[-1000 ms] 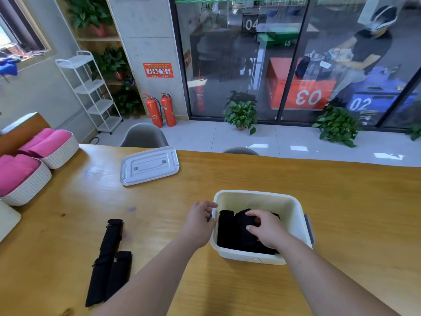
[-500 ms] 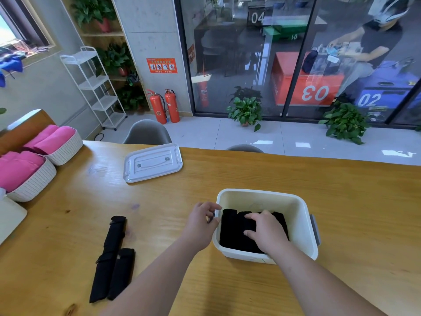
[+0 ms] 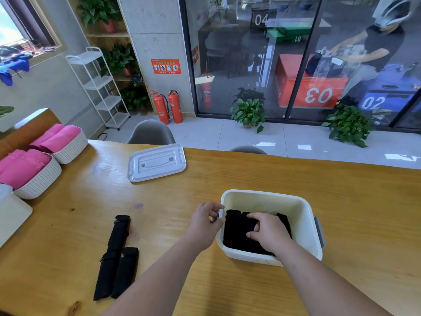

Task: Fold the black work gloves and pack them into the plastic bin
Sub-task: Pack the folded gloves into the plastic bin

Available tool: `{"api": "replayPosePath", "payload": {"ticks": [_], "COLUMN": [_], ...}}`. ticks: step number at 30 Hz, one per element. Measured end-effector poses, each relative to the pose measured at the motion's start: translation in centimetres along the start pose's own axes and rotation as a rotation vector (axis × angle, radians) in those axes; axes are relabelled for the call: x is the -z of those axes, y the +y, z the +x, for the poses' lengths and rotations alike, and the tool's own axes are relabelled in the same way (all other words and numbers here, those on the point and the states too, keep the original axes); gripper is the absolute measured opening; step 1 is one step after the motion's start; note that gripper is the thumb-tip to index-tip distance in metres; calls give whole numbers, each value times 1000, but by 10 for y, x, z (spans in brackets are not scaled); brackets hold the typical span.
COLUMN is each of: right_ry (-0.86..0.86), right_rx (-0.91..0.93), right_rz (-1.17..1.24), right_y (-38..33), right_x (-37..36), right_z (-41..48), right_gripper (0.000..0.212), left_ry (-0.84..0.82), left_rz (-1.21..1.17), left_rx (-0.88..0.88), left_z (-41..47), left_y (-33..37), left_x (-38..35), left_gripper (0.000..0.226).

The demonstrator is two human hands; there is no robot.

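Gloves — black, folded — lie packed in the white plastic bin, where the right hand curls its fingers into them. The left hand pinches the bin's left rim. Two loose gloves lie stretched on the tabletop well to the left; the lid sits farther back.

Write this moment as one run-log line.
step: packing | left hand: grips bin rim | right hand: grips folded gloves inside bin | table: loose gloves unpacked, lid off
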State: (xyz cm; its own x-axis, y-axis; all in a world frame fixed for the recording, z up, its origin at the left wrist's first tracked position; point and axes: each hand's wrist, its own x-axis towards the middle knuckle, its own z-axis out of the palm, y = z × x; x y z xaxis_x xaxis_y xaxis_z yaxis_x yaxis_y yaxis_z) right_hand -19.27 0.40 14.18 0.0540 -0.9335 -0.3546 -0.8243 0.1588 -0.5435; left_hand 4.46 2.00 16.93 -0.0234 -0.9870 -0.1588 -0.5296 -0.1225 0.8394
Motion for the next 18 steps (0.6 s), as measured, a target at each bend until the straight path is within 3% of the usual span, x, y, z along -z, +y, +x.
{"api": "replayPosePath", "payload": {"ticks": [3,9,18], "right_ry": [37,112,-28], "right_rx": [37,150,332], "right_rz": [21,196,279], "right_y": [-13,-56,-138], "right_x": [12,29,0], "right_z": [-3,-5,-17], "right_gripper": [64,55,48], "left_ry": [22,109,156], "left_rz": [-105,-93,18], "left_rx": [-6,31,212], "left_z": [-3,-9,-45], "left_y": [4,-9,-67], "left_x": [10,38,74], "left_gripper": [24,29,35]}}
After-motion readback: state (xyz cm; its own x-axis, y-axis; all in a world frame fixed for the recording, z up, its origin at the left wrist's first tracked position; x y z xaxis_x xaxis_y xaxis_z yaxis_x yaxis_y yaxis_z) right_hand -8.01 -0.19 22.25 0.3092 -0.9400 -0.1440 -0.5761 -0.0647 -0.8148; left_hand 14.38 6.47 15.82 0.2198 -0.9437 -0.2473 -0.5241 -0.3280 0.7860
